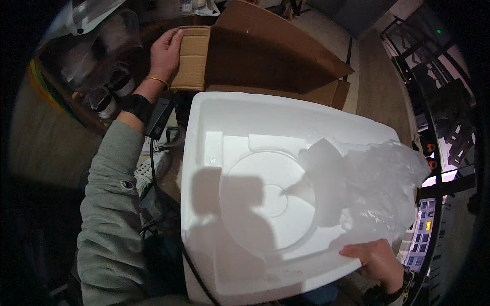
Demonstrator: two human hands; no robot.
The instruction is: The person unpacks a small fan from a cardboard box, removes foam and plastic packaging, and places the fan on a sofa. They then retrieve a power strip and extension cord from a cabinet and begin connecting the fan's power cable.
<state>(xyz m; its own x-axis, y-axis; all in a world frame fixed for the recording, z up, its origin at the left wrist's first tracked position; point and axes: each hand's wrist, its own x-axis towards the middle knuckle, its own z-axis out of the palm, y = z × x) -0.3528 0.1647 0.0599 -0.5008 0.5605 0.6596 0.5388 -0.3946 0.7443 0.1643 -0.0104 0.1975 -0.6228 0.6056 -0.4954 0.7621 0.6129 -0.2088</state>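
Note:
My left hand [166, 56] is closed on a side flap of an open brown cardboard box [260, 58], with the fingers over the flap's edge. In front of the box lies a large white foam packing tray [275, 204] with a round recess moulded into it. My right hand [377, 262] grips the tray's near right rim, thumb on top and the other fingers partly hidden beneath. A crumpled translucent plastic bag [380, 186] rests over the right part of the tray. The shadow of my head falls across the tray.
A small black device [161, 118] with a cable is by my left wrist. White sneakers [153, 166] are left of the tray. Clear plastic wrapping [97, 51] and dark shoes [104, 99] are at the far left. A dark metal rack [434, 132] runs along the right.

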